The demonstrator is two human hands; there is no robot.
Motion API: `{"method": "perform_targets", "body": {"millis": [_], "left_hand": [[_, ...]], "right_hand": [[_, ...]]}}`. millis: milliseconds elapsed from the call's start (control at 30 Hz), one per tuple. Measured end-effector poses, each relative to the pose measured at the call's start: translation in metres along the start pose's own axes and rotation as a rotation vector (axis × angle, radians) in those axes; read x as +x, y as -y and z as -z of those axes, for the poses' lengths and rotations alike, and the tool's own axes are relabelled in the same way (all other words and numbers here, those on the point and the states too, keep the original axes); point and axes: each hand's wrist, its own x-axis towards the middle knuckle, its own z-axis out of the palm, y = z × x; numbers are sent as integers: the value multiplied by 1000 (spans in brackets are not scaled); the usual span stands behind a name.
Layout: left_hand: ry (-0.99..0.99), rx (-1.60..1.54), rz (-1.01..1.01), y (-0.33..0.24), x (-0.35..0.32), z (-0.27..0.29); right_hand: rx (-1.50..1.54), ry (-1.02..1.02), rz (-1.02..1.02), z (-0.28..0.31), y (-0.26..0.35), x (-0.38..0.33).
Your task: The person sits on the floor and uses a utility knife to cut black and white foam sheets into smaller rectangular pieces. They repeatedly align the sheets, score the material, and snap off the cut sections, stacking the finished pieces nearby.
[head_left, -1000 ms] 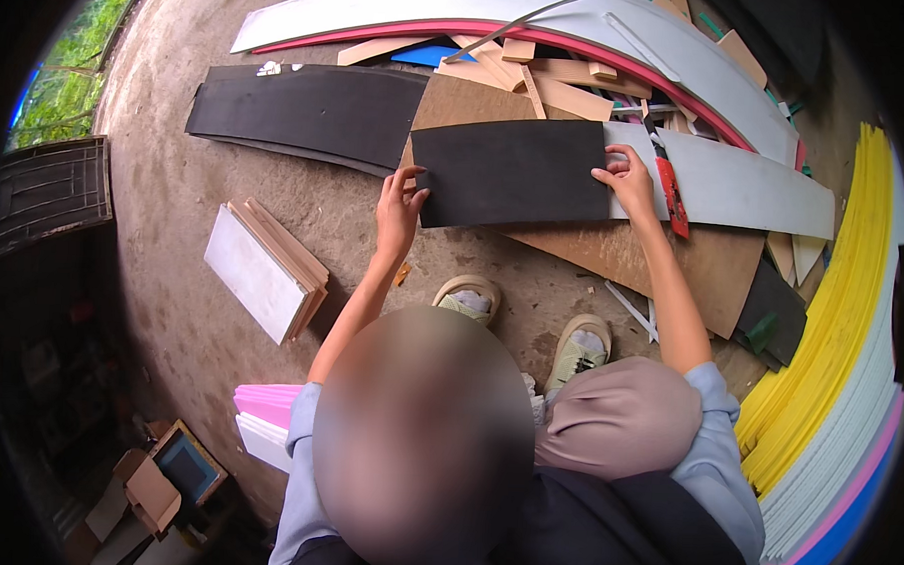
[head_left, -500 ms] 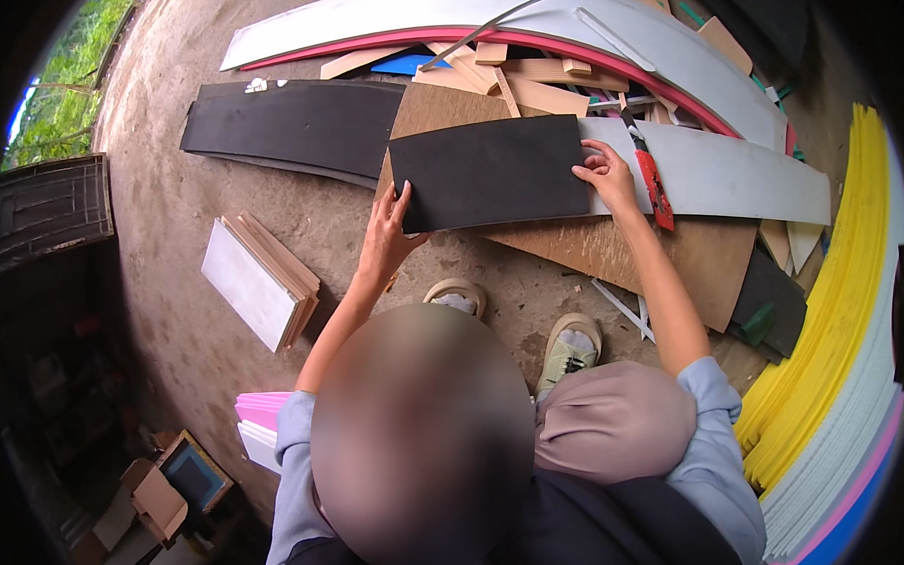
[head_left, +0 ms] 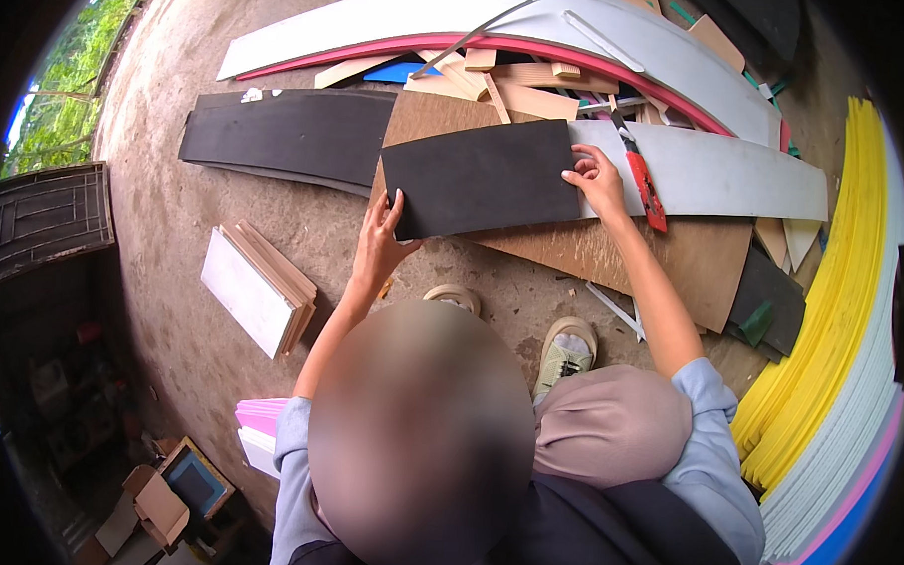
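Observation:
A flat black foam sheet (head_left: 480,179) lies across the brown wooden board (head_left: 612,250) in front of me. My left hand (head_left: 379,235) grips its left edge, thumb low and fingers up along the side. At the opposite end my right hand (head_left: 595,183) holds the right edge between curled fingers and thumb. A long white sheet (head_left: 740,173) extends to the right from beside the black one. On it, just right of my right hand, rests a red utility knife (head_left: 646,190) with its blade pointing away.
Long black strips (head_left: 288,132) lie at the left. Behind are wood-coloured offcuts (head_left: 538,98) and a curved white sheet (head_left: 381,26) with a red edge. A stack of small panels (head_left: 253,290) sits on the floor at left. Yellow sheets (head_left: 820,285) stand stacked at right.
Both hands and the black sheet appear slightly lower and further left in the picture, along with a small shift of the whole view. The grip looks the same.

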Motion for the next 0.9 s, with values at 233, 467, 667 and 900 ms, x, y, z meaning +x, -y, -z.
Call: {"method": "perform_targets", "body": {"millis": [233, 467, 667, 900], "left_hand": [[-9, -10, -16, 0, -2, -1], [-17, -70, 19, 3, -2, -4], [-208, -576, 526, 35, 8, -21], [7, -1088, 628, 43, 23, -18]], "right_hand": [[-158, -7, -5, -2, 0, 6], [-241, 31, -62, 0, 1, 14], [-225, 82, -96, -7, 9, 21], [-246, 125, -240, 3, 13, 24]]}}
